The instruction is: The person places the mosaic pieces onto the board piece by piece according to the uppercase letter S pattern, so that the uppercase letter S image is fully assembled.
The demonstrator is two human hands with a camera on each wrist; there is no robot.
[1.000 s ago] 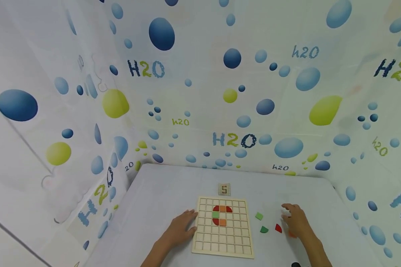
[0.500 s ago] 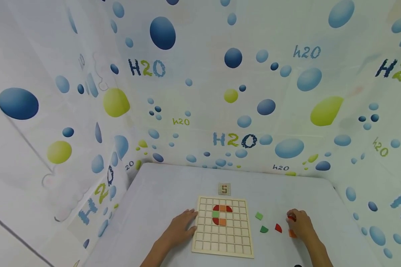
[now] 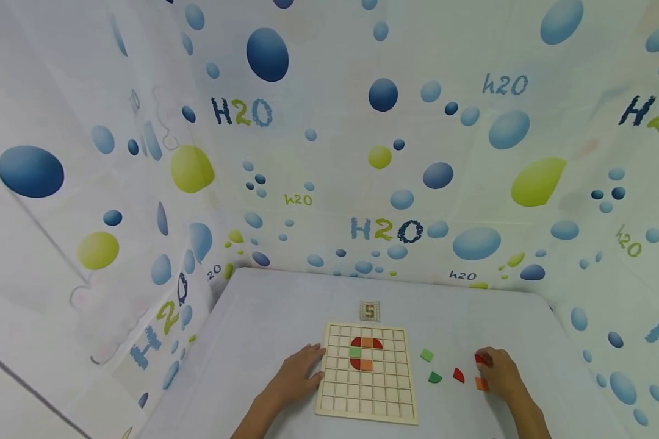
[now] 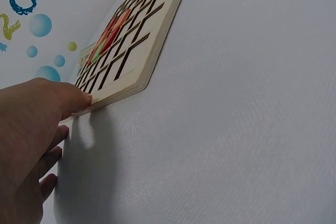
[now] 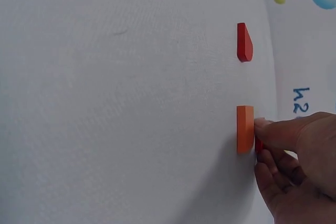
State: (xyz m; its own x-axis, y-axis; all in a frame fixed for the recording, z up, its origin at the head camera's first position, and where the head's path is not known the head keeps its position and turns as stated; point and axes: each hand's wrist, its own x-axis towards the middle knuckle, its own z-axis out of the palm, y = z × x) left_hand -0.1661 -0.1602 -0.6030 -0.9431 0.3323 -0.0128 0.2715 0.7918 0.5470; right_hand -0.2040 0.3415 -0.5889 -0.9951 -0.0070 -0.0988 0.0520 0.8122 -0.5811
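On the left side of the wooden grid board (image 3: pixel 387 396), my left hand (image 3: pixel 298 377) rests with its fingers and thumb against the edge. In the left wrist view, its thumb (image 4: pixel 79 98) touches the rim. Red quarter-circles (image 3: pixel 356 364), orange squares (image 3: pixel 367 365) and a light green square (image 3: pixel 354 352) lie in the upper cells as a partial curve. To the right of the board, my right hand (image 3: pixel 500 371) pinches a red quarter-circle piece (image 3: pixel 480 359) between thumb and fingers. Just beside those fingers lies a loose orange square (image 5: pixel 244 129).
Between board and right hand lie a light green square (image 3: pixel 426 355), a dark green quarter-circle (image 3: pixel 434 377) and another red quarter-circle (image 3: pixel 458 375). A small pattern card (image 3: pixel 370 311) showing an S-like figure stands behind the board. Bubble-printed sheeting (image 3: pixel 329 152) surrounds the white table (image 3: pixel 285 299).
My right hand's spread fingers have come together on the red quarter-circle, and the hand has shifted slightly right, uncovering the orange square. The left hand and the board have stayed put.
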